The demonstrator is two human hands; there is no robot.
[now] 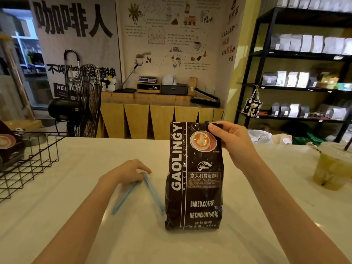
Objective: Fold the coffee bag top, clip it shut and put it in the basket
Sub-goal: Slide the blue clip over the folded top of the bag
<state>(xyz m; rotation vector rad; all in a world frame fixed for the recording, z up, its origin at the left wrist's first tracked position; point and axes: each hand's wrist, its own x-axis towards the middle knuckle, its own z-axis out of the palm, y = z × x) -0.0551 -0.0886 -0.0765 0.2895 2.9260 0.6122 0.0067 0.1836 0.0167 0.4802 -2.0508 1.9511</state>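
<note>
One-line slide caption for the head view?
Right hand pinches upright dark coffee bag's top; left hand grasps open light-blue plastic clip.

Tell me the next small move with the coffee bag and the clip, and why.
Probably fold the top over first: the coffee bag stands upright and unfolded, its top corner pinched by the right hand, while the left hand already holds the blue clip, spread open, on the table.
</note>
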